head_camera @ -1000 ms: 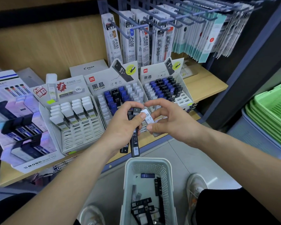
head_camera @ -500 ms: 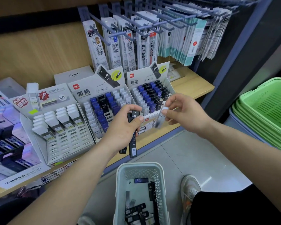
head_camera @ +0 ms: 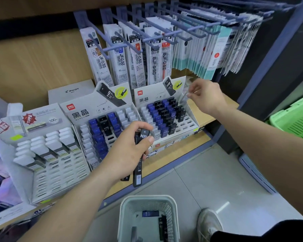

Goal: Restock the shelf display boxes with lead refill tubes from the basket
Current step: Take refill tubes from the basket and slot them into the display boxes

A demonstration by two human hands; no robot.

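The wooden shelf carries the display boxes along its front edge. The basket stands on the floor below that edge, with loose tubes inside. The left hand is curled round black HB tubes before the middle display box. The right hand pinches a pale, blurred tube over the right display box, near the shelf's right end.

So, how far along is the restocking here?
Partly done: the middle display box and right display box look largely filled. In hand: the left hand grips black HB tubes; the right hand pinches a blurred pale tube by that box's far edge. Left: empty front slots, and loose tubes in the basket.
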